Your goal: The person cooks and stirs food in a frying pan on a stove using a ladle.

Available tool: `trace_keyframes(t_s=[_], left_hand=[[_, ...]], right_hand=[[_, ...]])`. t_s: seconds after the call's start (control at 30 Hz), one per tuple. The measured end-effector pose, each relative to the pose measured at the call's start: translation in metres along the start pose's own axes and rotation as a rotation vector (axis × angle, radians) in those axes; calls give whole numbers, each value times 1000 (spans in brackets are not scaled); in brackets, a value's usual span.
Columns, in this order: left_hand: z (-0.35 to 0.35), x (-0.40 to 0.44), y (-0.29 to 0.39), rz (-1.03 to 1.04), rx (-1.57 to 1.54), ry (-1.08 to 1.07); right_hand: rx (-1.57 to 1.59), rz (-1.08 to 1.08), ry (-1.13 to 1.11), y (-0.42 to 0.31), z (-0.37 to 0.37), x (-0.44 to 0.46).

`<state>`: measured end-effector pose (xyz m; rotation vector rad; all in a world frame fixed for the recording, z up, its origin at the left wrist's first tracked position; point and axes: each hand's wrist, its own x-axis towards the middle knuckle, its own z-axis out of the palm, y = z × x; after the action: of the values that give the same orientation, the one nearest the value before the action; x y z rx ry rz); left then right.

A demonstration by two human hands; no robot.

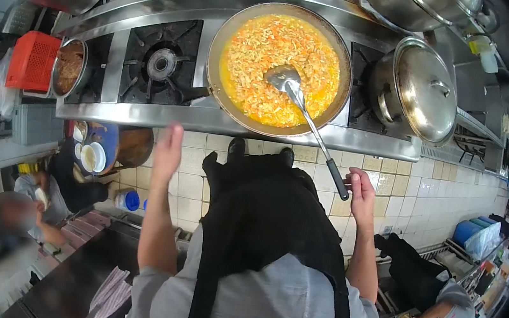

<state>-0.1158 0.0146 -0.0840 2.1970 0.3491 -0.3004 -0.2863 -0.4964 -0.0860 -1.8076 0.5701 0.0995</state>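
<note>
A large pan point(214, 63) sits on the stove in front of me, filled with a chopped orange and yellow mixture point(263, 47) in liquid. A metal turner point(302, 111) rests with its blade in the mixture and its black handle over the pan's near rim. My right hand point(362, 196) is beside the end of that handle, fingers loosely bent and not wrapped around it; whether they touch it I cannot tell. My left hand point(168, 149) is held up near the stove's front edge, below the pan's handle point(193, 94), fingers stretched out and holding nothing.
An unused burner point(161, 64) is left of the pan. A lidded pot point(424, 91) stands on the right. A metal container of brown food point(69, 68) and a red basket point(34, 61) are at the left. Two other people work behind me, one on each side. Tiled floor point(190, 183) lies below.
</note>
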Motion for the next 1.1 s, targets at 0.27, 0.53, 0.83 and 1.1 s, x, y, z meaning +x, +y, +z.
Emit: trace_keyframes(t_s=[0.27,0.53,0.83,1.1], left_hand=[[-41,69,113,290,120,-183],[-39,92,122,322,471,-330],[-38,95,124,377,615,-304],[-38,97,126,394,669,-307]], right_hand=[[-453,-65,-27,-91,76,-17],[-632,-161,26,-92,103,-36],[-778,-232,157,-184,89,-87],[-884,2,138,-247,72,-151]])
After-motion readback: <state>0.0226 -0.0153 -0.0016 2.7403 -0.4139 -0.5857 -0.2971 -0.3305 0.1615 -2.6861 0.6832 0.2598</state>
